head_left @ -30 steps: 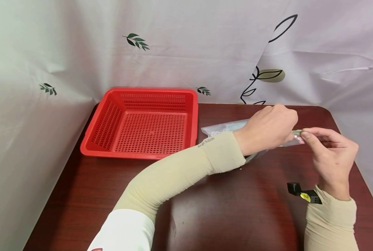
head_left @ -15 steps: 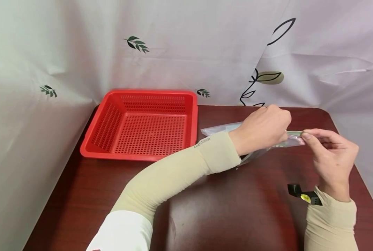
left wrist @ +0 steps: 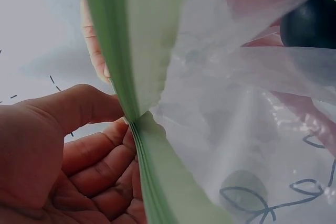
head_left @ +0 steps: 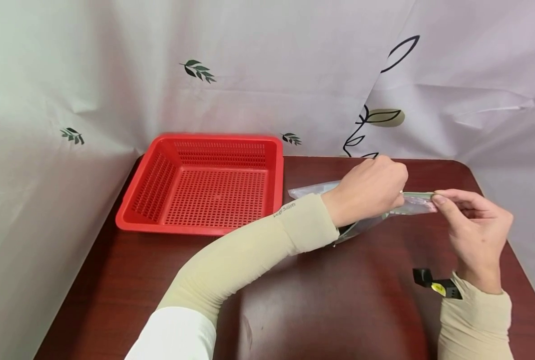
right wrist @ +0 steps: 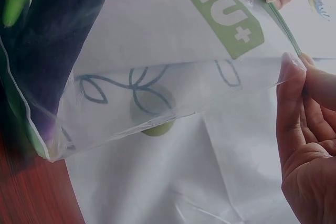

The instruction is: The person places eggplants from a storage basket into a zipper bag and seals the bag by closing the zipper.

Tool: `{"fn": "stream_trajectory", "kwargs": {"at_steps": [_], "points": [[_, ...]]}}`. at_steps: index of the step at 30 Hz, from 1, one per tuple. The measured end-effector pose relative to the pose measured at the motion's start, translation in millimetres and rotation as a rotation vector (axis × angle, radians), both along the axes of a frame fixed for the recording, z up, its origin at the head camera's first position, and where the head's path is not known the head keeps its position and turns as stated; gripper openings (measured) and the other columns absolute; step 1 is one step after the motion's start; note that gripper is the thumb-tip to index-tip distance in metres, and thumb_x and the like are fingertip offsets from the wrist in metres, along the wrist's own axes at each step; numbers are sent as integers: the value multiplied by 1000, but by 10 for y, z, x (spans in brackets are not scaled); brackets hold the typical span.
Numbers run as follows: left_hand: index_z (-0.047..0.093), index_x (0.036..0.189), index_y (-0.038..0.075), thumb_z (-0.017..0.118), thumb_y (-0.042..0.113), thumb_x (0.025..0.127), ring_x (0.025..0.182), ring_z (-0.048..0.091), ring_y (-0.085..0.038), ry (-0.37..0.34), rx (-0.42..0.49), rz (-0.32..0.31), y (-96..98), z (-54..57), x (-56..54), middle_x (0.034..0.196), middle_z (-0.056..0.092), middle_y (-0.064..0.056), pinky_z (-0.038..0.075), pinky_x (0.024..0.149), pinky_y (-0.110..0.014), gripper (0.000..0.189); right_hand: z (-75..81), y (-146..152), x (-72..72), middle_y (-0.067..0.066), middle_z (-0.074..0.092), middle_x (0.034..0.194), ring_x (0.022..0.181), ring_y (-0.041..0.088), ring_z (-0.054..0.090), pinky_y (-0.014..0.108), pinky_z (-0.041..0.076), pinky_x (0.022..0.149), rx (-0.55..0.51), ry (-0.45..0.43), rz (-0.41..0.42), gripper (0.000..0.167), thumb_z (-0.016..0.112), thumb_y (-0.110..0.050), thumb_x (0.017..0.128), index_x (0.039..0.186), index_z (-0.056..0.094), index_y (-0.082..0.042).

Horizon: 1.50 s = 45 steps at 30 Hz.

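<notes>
A clear zip-top bag [head_left: 413, 205] with a green zip strip [left wrist: 122, 66] lies slantwise at the right of the table, its mouth toward my right hand. My left hand [head_left: 372, 187] pinches the strip between thumb and fingers; the left wrist view shows the thumb on it. My right hand [head_left: 481, 225] pinches the strip's right end at the bag's corner. Between the hands the strip runs straight. Inside the bag, the right wrist view shows a dark purple eggplant [right wrist: 58, 30] with a green stem end. My left hand and forearm cover much of the bag in the head view.
A red perforated basket [head_left: 199, 230] stands at the back left of the dark wood table [head_left: 335, 310], left of the bag. White patterned sheeting [head_left: 258, 65] closes off the back and sides. A small black device [head_left: 438, 286] is on my right wrist.
My left hand has slid left along the zip strip, away from the right hand, so more strip shows between them. The right hand keeps its pinch. The head view has tilted up slightly.
</notes>
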State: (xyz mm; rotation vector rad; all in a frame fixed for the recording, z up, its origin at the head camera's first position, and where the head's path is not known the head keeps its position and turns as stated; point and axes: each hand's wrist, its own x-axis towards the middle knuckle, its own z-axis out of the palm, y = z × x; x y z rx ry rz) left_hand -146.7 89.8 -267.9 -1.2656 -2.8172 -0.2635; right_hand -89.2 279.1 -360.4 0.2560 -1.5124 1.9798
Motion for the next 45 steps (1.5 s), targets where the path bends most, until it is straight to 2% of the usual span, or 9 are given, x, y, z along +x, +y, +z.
{"fn": "stream_trajectory", "kwargs": {"at_steps": [12,19,27,34,38,45], "points": [[48,61,20,58,14,89,65,53,-9,32,25,-8,-67,-30,2,57,47,9,43,61,-21,30,7,9,13,17,72,74,60,19,68,19,52,60,3,7,3,14,65,28,76,90,61,31],[46,60,19,58,13,88,64,51,-9,-6,37,-9,-114,-24,5,56,41,8,42,60,-21,31,-6,23,11,16,72,73,60,18,69,19,51,59,21,13,-2,15,65,28,76,90,61,31],[49,61,19,58,12,88,66,52,-9,-10,48,-13,-155,-34,0,58,46,9,42,61,-22,30,-1,24,9,16,72,73,59,18,68,18,50,58,21,3,-8,14,66,27,76,89,62,30],[48,60,19,57,10,88,63,49,-9,-30,67,-12,-185,-38,-11,56,42,9,40,60,-21,30,5,23,14,15,72,72,59,17,67,18,50,58,28,5,-22,15,67,27,75,90,62,30],[50,60,19,58,9,87,64,51,-9,-36,72,-19,-200,-37,-16,57,46,10,41,61,-21,30,2,27,13,15,72,72,59,18,66,18,50,59,22,4,-28,16,67,27,75,89,63,30],[47,58,19,57,8,85,62,42,-8,-67,78,-3,-220,-37,-19,57,36,9,38,57,-20,31,-13,45,3,15,72,73,60,17,67,18,52,61,28,7,-22,16,67,27,75,90,62,30]]}}
